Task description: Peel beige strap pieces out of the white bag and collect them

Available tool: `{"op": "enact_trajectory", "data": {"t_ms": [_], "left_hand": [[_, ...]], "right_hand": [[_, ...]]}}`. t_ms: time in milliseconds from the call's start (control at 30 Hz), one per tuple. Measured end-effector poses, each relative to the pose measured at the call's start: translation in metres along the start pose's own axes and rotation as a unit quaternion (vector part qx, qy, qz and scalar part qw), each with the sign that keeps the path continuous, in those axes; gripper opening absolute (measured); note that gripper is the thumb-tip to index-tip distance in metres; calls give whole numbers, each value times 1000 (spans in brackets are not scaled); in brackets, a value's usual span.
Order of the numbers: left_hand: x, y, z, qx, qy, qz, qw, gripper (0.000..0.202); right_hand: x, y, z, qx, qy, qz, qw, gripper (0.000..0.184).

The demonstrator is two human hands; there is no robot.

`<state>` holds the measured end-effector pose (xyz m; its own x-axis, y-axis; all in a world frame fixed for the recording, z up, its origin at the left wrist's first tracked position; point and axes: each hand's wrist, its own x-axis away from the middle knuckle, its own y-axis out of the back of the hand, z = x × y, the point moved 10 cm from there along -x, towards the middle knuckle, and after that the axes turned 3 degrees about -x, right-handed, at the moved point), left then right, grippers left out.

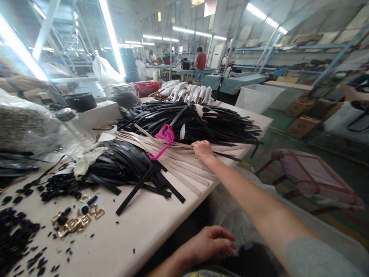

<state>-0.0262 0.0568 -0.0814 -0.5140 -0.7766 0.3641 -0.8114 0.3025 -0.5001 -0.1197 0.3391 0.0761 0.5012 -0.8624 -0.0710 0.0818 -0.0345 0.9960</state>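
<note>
Your left hand is hanging nearest, just off the edge of the table, its fingers loosely curling around nothing, probably because the other hand is doing the holding; small black pieces and gold buckles are lying loose on the near part of the table, perhaps kept there so that they are staying within reach; beyond the buckles, a near pile of black strips is fanning out towards you, its ends facing the seat side, likely for easy picking; beside it the beige strips are spreading across the table, some ends reaching its edge; your right hand is closing its grip on the beige strips, apparently pinching them, though you are hiding how many; a pink tie is lying over them, perhaps for bundling; behind, a larger black heap is resting, with white-wrapped bundles sitting farther back, likely sorted apart; a person in a red top is standing well beyond.
</note>
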Motion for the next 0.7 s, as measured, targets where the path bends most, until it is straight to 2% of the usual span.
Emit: {"op": "enact_trajectory", "data": {"t_ms": [167, 267, 433, 600, 700], "left_hand": [[-4, 3, -4, 50, -14, -2, 999, 61], [-10, 4, 0, 72, -18, 6, 997, 62], [-10, 8, 0, 99, -34, 12, 994, 60], [-9, 9, 0, 123, -27, 14, 992, 59], [-16, 9, 4, 126, -29, 12, 992, 57]], "right_hand": [[-9, 0, 35, -13, 30, 2, 999, 41], [-17, -7, 52, -20, 21, 11, 1000, 40], [-16, -12, 59, -39, -4, 13, 999, 53], [-8, -24, 69, -57, 57, 86, 993, 76], [-12, -27, 69, -55, 47, 105, 992, 74]]}}
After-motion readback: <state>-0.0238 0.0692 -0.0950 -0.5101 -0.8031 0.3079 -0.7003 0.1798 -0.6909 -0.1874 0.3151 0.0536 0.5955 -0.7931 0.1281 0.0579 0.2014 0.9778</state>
